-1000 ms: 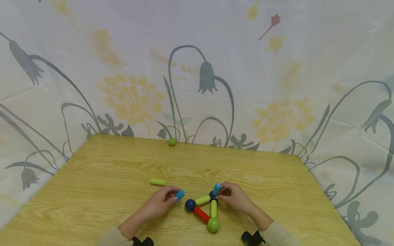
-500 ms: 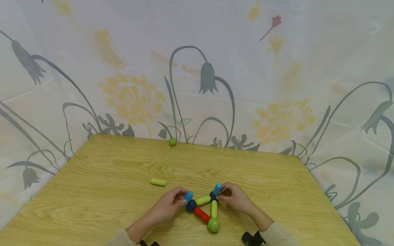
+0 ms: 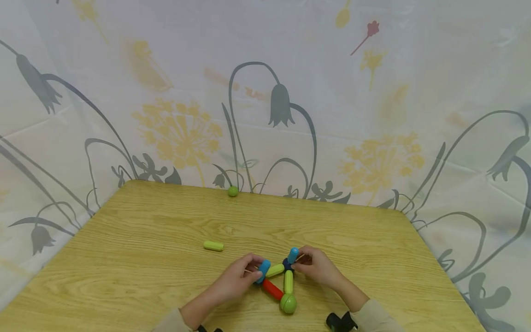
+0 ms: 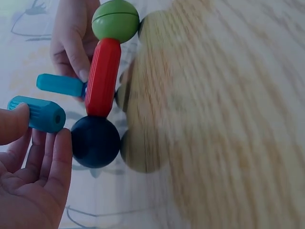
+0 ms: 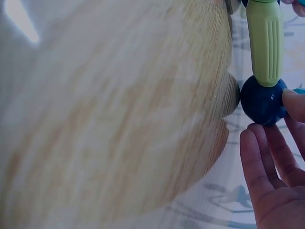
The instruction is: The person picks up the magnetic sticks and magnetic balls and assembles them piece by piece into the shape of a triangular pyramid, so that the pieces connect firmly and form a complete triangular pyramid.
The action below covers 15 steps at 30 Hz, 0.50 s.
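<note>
A triangle of building rods and balls lies on the table: a red rod (image 4: 104, 78), two yellow-green rods (image 3: 288, 282), a green ball (image 3: 288, 304) at the near corner and dark blue balls at the others. Between thumb and fingers, my left hand (image 3: 234, 279) pinches a blue rod (image 4: 40, 114), held tilted just over the left dark blue ball (image 4: 95, 143); in the left wrist view a fingertip is right at that ball. My right hand (image 3: 319, 267) pinches the far dark blue ball (image 5: 262, 100), from which a second blue rod (image 3: 293, 254) stands up.
A loose yellow-green rod (image 3: 213, 246) lies on the wooden table (image 3: 352, 240) beyond my left hand. Another green ball (image 3: 233, 191) sits at the table's far edge, against the flower-patterned cloth (image 3: 265, 152).
My left hand has moved right with its blue rod, from beside the triangle to the left dark blue ball. My right hand stays at the far ball.
</note>
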Each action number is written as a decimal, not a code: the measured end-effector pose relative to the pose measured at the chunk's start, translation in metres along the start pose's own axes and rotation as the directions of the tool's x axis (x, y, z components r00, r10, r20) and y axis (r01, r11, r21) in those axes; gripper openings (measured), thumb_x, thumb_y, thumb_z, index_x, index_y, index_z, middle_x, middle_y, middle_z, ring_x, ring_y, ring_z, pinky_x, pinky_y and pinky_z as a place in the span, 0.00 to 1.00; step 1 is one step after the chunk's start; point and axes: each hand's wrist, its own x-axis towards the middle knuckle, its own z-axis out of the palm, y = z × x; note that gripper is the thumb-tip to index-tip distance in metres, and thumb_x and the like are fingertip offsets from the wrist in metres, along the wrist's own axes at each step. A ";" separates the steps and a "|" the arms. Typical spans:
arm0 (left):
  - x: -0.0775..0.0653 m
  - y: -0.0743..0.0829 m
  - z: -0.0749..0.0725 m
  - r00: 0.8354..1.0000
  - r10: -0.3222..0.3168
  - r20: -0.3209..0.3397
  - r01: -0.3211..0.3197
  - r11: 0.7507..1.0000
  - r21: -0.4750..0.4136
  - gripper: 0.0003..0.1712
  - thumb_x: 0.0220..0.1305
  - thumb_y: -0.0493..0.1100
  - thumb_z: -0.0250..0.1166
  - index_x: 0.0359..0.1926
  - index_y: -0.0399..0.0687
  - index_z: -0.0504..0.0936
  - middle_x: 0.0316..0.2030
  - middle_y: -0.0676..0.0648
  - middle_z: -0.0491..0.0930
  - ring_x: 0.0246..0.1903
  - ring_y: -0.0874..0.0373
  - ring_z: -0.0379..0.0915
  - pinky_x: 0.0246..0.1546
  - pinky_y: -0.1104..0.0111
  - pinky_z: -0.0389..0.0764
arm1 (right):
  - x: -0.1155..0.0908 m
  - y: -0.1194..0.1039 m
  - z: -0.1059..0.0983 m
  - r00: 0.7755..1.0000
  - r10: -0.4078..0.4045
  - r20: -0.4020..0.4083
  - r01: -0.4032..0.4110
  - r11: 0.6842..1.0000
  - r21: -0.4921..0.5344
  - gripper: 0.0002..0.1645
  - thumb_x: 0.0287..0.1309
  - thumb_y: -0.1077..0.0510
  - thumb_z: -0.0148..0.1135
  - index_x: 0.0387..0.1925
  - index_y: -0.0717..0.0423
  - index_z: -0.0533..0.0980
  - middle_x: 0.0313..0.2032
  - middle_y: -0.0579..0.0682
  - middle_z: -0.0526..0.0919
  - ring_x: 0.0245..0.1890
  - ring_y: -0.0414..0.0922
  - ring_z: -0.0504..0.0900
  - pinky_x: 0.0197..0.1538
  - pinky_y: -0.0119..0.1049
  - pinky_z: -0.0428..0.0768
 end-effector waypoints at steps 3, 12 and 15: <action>0.001 0.001 0.004 1.000 -0.017 0.016 0.017 0.999 -0.029 0.15 0.67 0.36 0.56 0.53 0.35 0.71 0.43 0.47 0.73 0.44 0.52 0.70 0.43 0.63 0.74 | -0.002 -0.009 -0.001 1.000 0.000 0.000 0.000 1.000 -0.001 0.07 0.57 0.70 0.59 0.39 0.70 0.76 0.37 0.58 0.76 0.40 0.59 0.78 0.40 0.32 0.78; 0.002 0.004 0.012 0.999 -0.039 0.037 0.042 0.996 -0.081 0.14 0.66 0.35 0.57 0.52 0.37 0.71 0.43 0.47 0.73 0.43 0.53 0.70 0.42 0.64 0.74 | -0.002 -0.007 -0.001 1.000 -0.010 0.000 0.010 1.000 0.004 0.08 0.57 0.70 0.59 0.39 0.70 0.76 0.37 0.58 0.77 0.40 0.58 0.78 0.40 0.33 0.78; 0.001 0.007 0.015 0.998 -0.043 0.044 0.047 0.995 -0.087 0.14 0.66 0.36 0.57 0.52 0.37 0.72 0.43 0.47 0.74 0.43 0.53 0.71 0.43 0.64 0.74 | -0.002 -0.007 -0.001 1.000 -0.006 -0.001 0.006 1.000 0.006 0.07 0.57 0.70 0.59 0.39 0.70 0.76 0.38 0.58 0.77 0.40 0.58 0.78 0.40 0.32 0.78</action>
